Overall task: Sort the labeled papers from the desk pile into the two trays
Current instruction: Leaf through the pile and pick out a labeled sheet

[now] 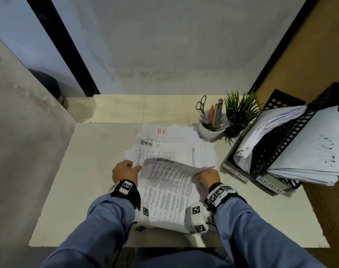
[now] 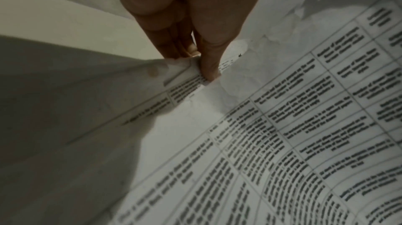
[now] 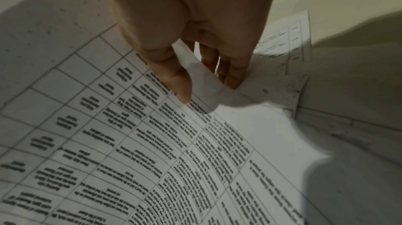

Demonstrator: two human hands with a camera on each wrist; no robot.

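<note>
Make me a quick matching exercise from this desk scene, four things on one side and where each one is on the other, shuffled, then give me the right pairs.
Things:
1. ADMIN sheet
2. H.R sheet
3. scissors
4. plant

Places:
A. standing in the white cup
B. between the white cup and the trays
C. pinched by the left hand and the right hand
D. at the far end of the desk pile

Pairs: 1-C, 2-D, 3-A, 4-B

Both hands (image 1: 126,172) (image 1: 208,177) pinching, fingers curled
</note>
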